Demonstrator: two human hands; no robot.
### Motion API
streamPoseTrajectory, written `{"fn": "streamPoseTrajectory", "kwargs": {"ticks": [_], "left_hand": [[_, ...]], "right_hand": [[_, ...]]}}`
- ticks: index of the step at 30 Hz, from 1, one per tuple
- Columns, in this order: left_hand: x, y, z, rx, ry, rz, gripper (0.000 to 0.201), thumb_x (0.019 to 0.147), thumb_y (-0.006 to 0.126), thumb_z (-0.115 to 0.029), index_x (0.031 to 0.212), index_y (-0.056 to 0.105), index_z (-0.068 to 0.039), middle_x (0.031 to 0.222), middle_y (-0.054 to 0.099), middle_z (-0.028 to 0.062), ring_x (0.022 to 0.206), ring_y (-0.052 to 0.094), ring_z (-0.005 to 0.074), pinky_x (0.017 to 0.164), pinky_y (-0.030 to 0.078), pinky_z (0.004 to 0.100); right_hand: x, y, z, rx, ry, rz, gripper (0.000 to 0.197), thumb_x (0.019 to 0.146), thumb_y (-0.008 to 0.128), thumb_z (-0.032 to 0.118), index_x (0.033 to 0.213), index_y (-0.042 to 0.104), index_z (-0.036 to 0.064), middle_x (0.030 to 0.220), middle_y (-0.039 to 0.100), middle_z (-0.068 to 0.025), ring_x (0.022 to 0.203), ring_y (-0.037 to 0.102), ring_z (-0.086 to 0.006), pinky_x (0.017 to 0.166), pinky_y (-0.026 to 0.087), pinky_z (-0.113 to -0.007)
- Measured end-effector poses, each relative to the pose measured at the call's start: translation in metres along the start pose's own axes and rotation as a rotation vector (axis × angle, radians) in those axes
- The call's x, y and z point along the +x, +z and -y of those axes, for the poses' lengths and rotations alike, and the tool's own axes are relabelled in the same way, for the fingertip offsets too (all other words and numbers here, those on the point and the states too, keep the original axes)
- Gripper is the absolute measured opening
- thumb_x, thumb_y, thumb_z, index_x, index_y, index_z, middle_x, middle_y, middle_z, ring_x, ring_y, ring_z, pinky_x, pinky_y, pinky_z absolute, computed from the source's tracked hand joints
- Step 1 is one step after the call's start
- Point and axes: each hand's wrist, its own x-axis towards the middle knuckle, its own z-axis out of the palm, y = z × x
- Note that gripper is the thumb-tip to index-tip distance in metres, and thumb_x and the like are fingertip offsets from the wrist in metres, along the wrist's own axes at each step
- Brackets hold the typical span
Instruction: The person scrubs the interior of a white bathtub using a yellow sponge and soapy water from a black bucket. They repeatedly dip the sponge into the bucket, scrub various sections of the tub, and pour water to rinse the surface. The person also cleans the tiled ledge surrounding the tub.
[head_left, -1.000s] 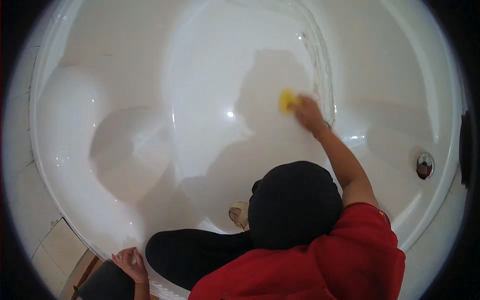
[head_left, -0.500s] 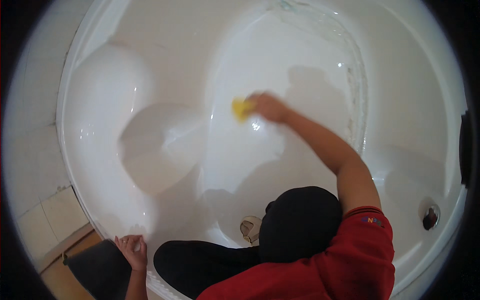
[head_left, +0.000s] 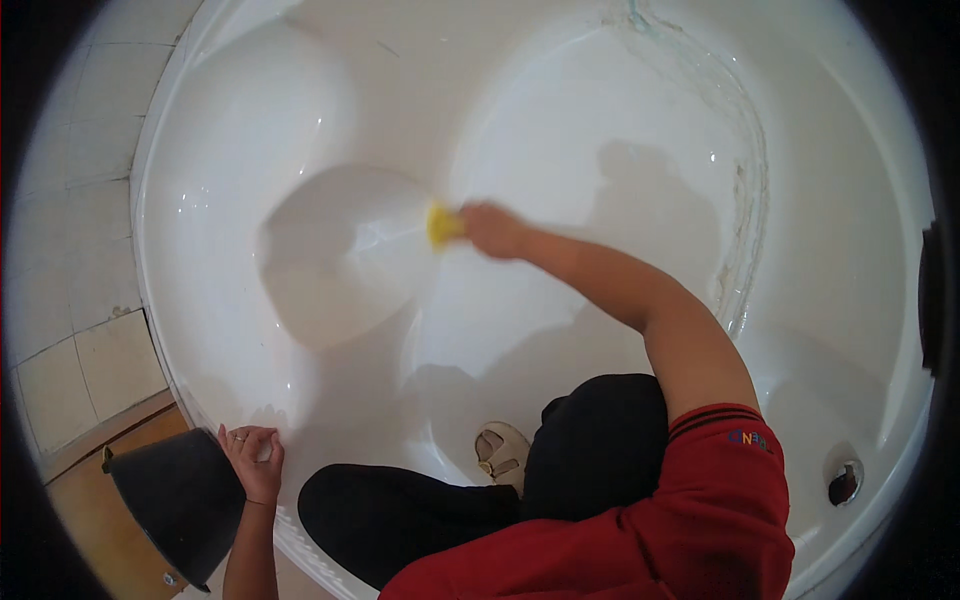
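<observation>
1. The yellow sponge (head_left: 440,227), motion-blurred, was at the left edge of the bathtub's (head_left: 580,110) floor.
2. The right hand (head_left: 490,228) grasped it, palm down, arm stretched forward and bent leftward at the elbow.
3. The left hand (head_left: 252,460), loosely curled and visibly free of objects, rested by the tub's lower-left rim.
4. The tub was glossy, white and curved; outside that rim leaned a dark, tapered bucket (head_left: 180,500).

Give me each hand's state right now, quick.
Left hand: fingers loosely curled at the bathtub rim; whether it grips cannot be told.
Right hand: closed, holding a blurred yellow sponge-like item.
</observation>
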Motion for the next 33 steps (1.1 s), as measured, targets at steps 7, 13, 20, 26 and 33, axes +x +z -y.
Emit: {"fn": "streamPoseTrajectory", "kwargs": {"ticks": [7,13,20,26,33], "left_hand": [[-0.001,-0.001,0.002,0.018,-0.006,0.037,0.011,0.072,0.072,-0.005,0.078,0.065,-0.012,0.08,0.061,0.0026,0.086,0.057,0.0225,0.11,0.025,0.0516],[0.011,0.005,-0.001,-0.003,0.023,0.002,0.01,0.072,0.072,-0.007,0.078,0.066,-0.013,0.081,0.061,0.0019,0.087,0.057,0.0225,0.109,0.026,0.0515],[0.005,0.004,0.003,-0.002,0.016,0.001,0.01,0.072,0.073,-0.008,0.077,0.066,-0.013,0.08,0.062,0.0005,0.087,0.058,0.0215,0.109,0.026,0.0491],[0.008,0.007,0.003,-0.03,0.023,-0.049,0.011,0.071,0.074,-0.008,0.076,0.066,-0.014,0.08,0.062,0.0005,0.087,0.058,0.0209,0.109,0.027,0.0491],[0.001,-0.002,0.004,-0.056,-0.013,-0.038,0.011,0.07,0.075,-0.01,0.076,0.067,-0.016,0.08,0.063,-0.0007,0.087,0.058,0.0206,0.109,0.026,0.0504]], "right_hand": [[-0.01,-0.058,-0.046,-0.172,0.418,-0.611,0.033,0.088,0.049,0.007,0.116,0.063,0.0132,0.11,0.061,-0.0144,0.108,0.053,-0.0319,0.091,0.042,-0.047],[-0.045,0.069,0.03,0.13,0.119,0.159,0.03,0.091,0.052,0.015,0.12,0.061,0.0145,0.118,0.059,-0.0136,0.118,0.051,-0.0256,0.1,0.039,-0.044],[-0.044,-0.015,-0.08,-0.064,0.546,-0.463,0.036,0.079,0.044,0.002,0.108,0.066,0.0059,0.104,0.064,-0.0181,0.097,0.058,-0.036,0.089,0.044,-0.047],[-0.151,0.006,-0.048,-0.426,0.289,-0.083,0.033,0.084,0.052,0.005,0.113,0.066,0.0154,0.119,0.058,-0.0152,0.115,0.052,-0.0333,0.098,0.04,-0.045],[-0.036,-0.066,0.06,-0.091,-0.451,0.234,0.036,0.08,0.056,0.001,0.11,0.066,0.0179,0.12,0.054,-0.016,0.11,0.053,-0.0317,0.093,0.045,-0.04]]}}
